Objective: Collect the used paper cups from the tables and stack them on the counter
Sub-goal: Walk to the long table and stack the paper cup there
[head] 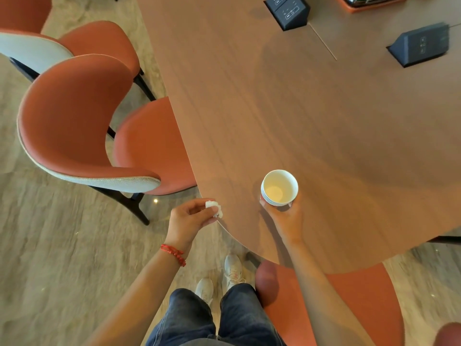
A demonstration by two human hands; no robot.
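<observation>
A stack of white paper cups (279,187), nested with several rims showing, is over the near end of the brown wooden table (274,108). My right hand (284,218) grips the stack from below and behind, fingers curled round its sides. The top cup looks empty inside. My left hand (192,218) is at the table's near left edge and pinches a small crumpled white tissue (215,208) between thumb and fingers. A red string bracelet is on my left wrist.
Orange upholstered chairs stand at the left (74,116) and one is tucked under the near end (349,295). Two black pop-up socket boxes (287,11) (421,44) rise from the far tabletop. An orange tray (369,2) is at the far edge. My feet are on the wood floor.
</observation>
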